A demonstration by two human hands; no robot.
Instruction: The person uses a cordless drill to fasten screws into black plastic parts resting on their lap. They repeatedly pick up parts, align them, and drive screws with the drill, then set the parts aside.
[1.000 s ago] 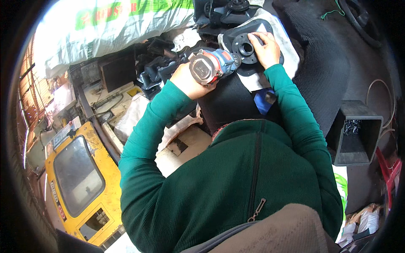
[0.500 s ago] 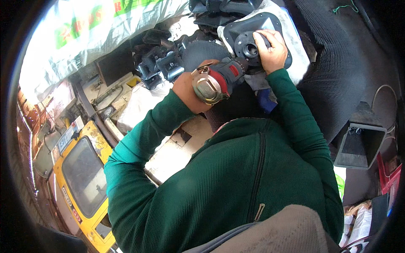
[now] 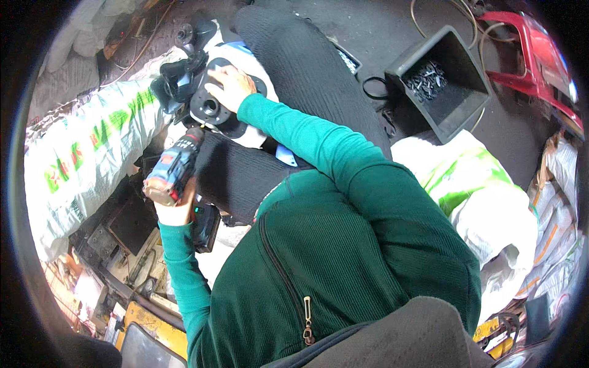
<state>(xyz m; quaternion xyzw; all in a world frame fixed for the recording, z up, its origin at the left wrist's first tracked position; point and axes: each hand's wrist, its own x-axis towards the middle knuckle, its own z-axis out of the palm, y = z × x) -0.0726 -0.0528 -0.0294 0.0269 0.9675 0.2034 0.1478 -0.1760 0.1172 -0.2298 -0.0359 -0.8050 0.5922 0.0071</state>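
My left hand [image 3: 176, 213] is wrapped round the grip of a cordless drill [image 3: 169, 167]. The drill's black chuck points up toward a black plastic flanged part [image 3: 211, 107] with a round, hollow collar, and the two look apart. That part lies on a white cloth or sack [image 3: 250, 136] across my dark-clothed lap. My right hand [image 3: 232, 88] grips its far right side, fingers bent over the flange. More black moulded parts [image 3: 178, 80] are heaped just left of it. The fingertips of my left hand are partly hidden by the drill.
A grey bin [image 3: 410, 109] holds many small dark pieces [image 3: 427, 81] at the right. Beyond it stands a red metal frame [image 3: 527, 61]. A large white printed sack [image 3: 92, 138] lies left; a white-and-green bag [image 3: 475, 178] sits right. A yellow panel [image 3: 161, 330] is at lower left.
The whole view has swung toward the right, bringing the bin and red frame further in. The drill has tipped more upright and its chuck is farther from the collar. My right hand stays on the part.
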